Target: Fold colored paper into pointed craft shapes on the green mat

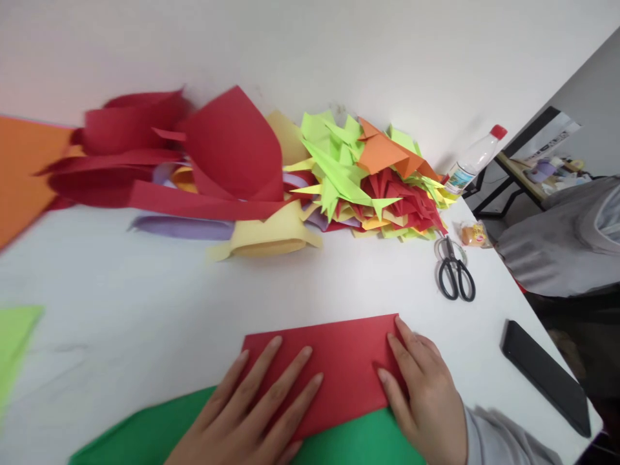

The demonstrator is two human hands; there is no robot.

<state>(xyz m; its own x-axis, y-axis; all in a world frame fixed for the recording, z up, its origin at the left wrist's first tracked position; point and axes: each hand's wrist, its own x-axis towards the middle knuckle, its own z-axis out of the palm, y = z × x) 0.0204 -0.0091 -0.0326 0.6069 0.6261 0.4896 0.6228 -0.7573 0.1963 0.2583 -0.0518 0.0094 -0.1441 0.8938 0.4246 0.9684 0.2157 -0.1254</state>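
Observation:
A red sheet of paper (339, 368), apparently folded into a rectangle, lies flat in front of me. It overlaps a green sheet (358, 442) on the table. My left hand (256, 407) rests on the red paper's left part, its fingers spread and stretched out. At the right end, my right hand (421, 374) has its fingertips on the paper near the top right corner and right edge, with the fingers apart. Neither hand is wrapped round anything. The lower parts of the green sheet run out of view.
Shaped red paper pieces (237, 148) and a heap of green, orange and red folded paper (349, 168) line the wall. Scissors (455, 274), a wrapped snack (473, 234), a bottle (472, 161) and a black phone-like object (545, 374) occupy the right side. Orange paper (24, 168) lies left.

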